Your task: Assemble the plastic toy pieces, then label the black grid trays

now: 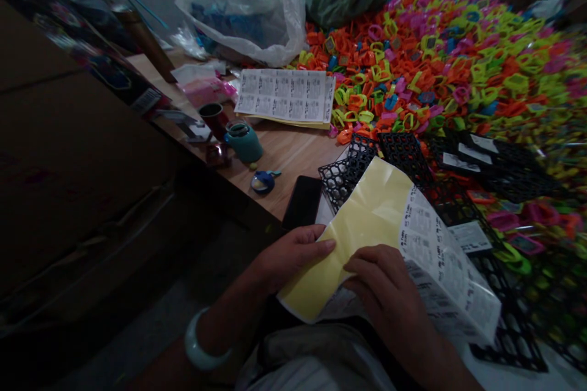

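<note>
A sheet of labels (367, 214) with a bare yellow backing area and printed white labels at its right side is held between both hands, above my lap. My left hand (296, 253) grips its left edge, thumb on top and fingers underneath. My right hand (385, 281) pinches at the lower edge near the middle, where the sheet bends over; whether a peeled label is between the fingertips is hidden. Under and beside the sheet lie black plastic grid trays (403, 156), some with white labels (470, 236) on them.
A heap of bright plastic toy watches (435, 67) covers the right and back. On the wooden table (293, 149) are a stack of label sheets (284, 95), a black phone (302, 201), a teal jar (244, 142), a dark cup (214, 119), a blue tape roll (262, 182) and a plastic bag (247, 12).
</note>
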`<state>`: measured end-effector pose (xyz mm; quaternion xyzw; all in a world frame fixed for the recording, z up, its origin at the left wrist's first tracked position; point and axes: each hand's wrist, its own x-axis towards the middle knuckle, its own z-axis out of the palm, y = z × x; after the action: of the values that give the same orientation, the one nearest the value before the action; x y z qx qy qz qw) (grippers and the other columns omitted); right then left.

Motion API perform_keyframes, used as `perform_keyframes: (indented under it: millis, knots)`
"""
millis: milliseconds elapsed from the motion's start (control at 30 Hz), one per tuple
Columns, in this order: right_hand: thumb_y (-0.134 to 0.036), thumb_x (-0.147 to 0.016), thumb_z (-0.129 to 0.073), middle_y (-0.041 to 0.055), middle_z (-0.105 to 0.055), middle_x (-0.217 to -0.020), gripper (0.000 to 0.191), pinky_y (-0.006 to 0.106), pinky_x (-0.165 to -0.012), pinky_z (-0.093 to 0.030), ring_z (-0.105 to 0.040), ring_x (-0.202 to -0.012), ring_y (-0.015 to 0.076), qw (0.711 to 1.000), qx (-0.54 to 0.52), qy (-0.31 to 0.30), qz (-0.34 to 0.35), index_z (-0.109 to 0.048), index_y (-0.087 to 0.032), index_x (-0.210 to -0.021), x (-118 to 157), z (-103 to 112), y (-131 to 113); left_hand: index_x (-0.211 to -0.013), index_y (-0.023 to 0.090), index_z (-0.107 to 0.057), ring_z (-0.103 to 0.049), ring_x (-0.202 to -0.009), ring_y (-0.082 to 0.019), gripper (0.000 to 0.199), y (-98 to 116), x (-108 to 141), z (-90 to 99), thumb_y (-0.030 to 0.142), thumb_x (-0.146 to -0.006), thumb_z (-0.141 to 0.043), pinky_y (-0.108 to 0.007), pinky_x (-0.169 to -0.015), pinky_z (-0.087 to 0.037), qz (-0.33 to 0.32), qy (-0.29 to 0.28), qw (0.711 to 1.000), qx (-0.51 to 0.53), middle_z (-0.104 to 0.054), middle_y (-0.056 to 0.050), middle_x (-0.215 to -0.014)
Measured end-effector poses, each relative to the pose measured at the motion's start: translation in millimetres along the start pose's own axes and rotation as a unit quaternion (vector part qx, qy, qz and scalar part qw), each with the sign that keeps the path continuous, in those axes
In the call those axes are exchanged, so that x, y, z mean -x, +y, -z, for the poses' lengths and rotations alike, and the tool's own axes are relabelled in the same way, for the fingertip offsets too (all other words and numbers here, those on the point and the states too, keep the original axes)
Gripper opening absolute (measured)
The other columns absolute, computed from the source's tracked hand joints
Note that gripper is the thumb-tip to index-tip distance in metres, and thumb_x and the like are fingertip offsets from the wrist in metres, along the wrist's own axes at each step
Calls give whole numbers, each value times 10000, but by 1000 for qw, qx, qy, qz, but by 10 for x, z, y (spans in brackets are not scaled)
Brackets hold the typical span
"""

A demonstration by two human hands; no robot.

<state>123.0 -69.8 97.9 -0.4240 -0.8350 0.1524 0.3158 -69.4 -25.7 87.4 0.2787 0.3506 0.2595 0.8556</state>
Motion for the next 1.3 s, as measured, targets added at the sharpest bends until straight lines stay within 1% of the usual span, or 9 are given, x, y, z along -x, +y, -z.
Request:
perform_keyframes:
  millis: [133, 267, 433, 600, 700, 900, 1033, 1133, 1300]
  knots:
    - [-152, -873, -528, 44, -617, -923, 133, 351, -758, -440, -524, -865, 179, 1000, -4, -7, 21, -588, -206, -979, 10, 5, 16, -1074, 149, -608, -609, -613, -116, 404, -3, -21, 0, 370, -743, -677, -210, -579, -459, 2, -7, 1000, 8, -686, -56, -825]
    - [-124, -869, -514, 31, -606, -881, 99, 323, -746, -450, -521, -857, 170, 999, -47, -10, -14, -570, -204, -859, 30, -10, 39, -1071, 145, -611, -608, -598, -121, 399, -22, -44, 22, 368, -747, -671, -217, -570, -461, 3, -8, 1000, 9, -687, -61, -811]
    - [-156, -847, -564, 43, -597, -958, 107, 322, -789, -465, -523, -927, 176, 997, -58, -10, -41, -574, -210, -939, 41, -13, 62, -1074, 142, -608, -602, -604, -115, 399, -9, -54, 11, 360, -747, -674, -213, -569, -455, 11, -7, 1000, 9, -679, -58, -818]
    - [-123, -862, -518, 25, -595, -916, 120, 312, -766, -459, -523, -893, 163, 997, -58, -9, -45, -582, -213, -816, 51, -19, 67, -1090, 144, -595, -588, -590, -104, 428, 2, -70, 14, 351, -730, -697, -196, -543, -441, 8, -1, 1000, -14, -661, -40, -792]
    - [-123, -845, -557, 34, -585, -954, 85, 306, -781, -457, -510, -926, 166, 997, -67, 6, -46, -570, -204, -868, 64, -32, 70, -1098, 137, -592, -596, -607, -111, 426, -10, -80, 21, 352, -742, -682, -207, -563, -454, 14, -11, 1000, 4, -670, -60, -822]
    - [-54, -827, -563, 32, -589, -920, 173, 321, -768, -429, -505, -876, 162, 998, -56, 29, 8, -567, -188, -936, 65, -51, 55, -1070, 119, -611, -611, -621, -127, 413, -33, -117, 32, 343, -732, -686, -217, -579, -461, 29, -15, 999, 26, -683, -76, -810]
    - [-55, -840, -538, 37, -586, -937, 157, 323, -771, -429, -509, -907, 168, 997, -68, 22, -3, -564, -197, -900, 105, -79, 84, -1023, 111, -631, -613, -599, -131, 376, -20, -122, 31, 330, -724, -689, -232, -580, -468, 42, 11, 999, 29, -690, -74, -786]
    - [-74, -829, -567, 60, -586, -1000, 206, 350, -829, -429, -505, -970, 184, 997, -65, 28, -8, -554, -189, -999, 141, -89, 113, -960, 104, -649, -604, -572, -122, 328, -3, -110, 7, 300, -703, -709, -225, -565, -465, 44, 30, 998, 28, -690, -66, -757]
    - [-8, -818, -529, 43, -613, -968, 262, 404, -893, -389, -516, -950, 178, 996, -60, 37, 55, -566, -192, -1001, 129, -84, 133, -934, 103, -652, -602, -563, -123, 316, -24, -130, -6, 295, -690, -715, -226, -558, -461, 53, 39, 997, 33, -689, -61, -734]
